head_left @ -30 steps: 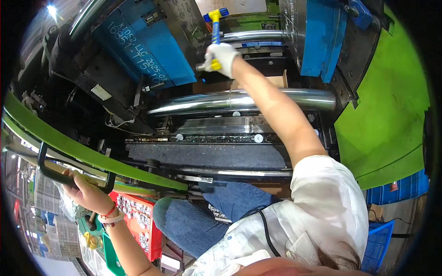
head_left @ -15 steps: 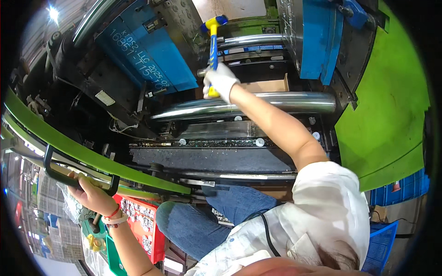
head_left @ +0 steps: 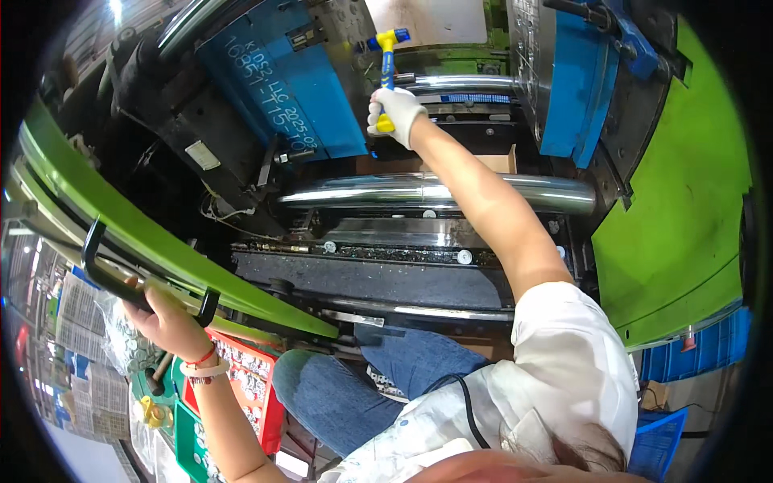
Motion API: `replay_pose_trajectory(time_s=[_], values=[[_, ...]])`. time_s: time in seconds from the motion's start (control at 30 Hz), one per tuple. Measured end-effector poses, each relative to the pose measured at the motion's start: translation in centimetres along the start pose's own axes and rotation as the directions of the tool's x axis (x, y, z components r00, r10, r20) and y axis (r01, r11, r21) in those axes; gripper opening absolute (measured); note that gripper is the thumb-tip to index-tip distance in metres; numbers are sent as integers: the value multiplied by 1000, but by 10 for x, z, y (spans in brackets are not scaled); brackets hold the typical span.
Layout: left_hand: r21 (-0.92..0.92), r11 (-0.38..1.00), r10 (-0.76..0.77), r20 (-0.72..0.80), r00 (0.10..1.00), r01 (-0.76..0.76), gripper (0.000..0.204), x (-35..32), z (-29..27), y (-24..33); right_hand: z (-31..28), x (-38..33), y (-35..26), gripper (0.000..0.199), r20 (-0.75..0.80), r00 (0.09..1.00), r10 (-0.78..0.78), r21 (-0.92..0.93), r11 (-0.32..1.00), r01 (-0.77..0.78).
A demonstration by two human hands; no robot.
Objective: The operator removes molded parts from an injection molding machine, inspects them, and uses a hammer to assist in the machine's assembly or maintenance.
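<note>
My right hand (head_left: 397, 113), in a white glove, is closed around the handle of a yellow-and-blue mallet (head_left: 388, 68). The mallet's head points away from me, beside the metal inner side of the left blue mold block (head_left: 294, 97). Whether it touches that metal I cannot tell. My bare left hand (head_left: 169, 318) is wrapped round a black pull handle (head_left: 109, 280) on the green machine door (head_left: 161, 249). Across the machine's opening, on the right, stands the other blue mold block (head_left: 570, 88).
A thick chrome bar (head_left: 483, 191) crosses the machine below my right forearm. Small pale round parts (head_left: 465, 257) lie on the dark bed. At lower left are a red tray (head_left: 270, 427) and a green tray (head_left: 187, 439) of small parts. A green panel (head_left: 668, 209) bounds the right side.
The view has shifted, so the machine sits slightly further right in the picture. The mallet's head is a little nearer the left mold block. Both hands keep their grips.
</note>
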State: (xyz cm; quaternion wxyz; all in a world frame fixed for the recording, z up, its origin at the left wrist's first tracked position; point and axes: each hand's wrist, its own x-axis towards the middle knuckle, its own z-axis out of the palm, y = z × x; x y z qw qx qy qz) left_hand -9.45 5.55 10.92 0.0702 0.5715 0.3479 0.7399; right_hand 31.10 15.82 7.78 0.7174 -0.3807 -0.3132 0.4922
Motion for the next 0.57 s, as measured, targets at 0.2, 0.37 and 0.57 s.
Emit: replay_pose_trajectory(time_s=[0.2,0.37,0.57], values=[[79,997,20,-25,999,-18,17,4,0,3,36,-63,19,13,-38,965,-258,-23,966,257],[143,985,99,-40,994,-92,18,3,0,8,42,-108,26,16,93,878,-470,-188,858,479],[62,995,-81,85,993,76,31,1,-10,16,21,-182,38,15,113,779,-617,-461,662,591]])
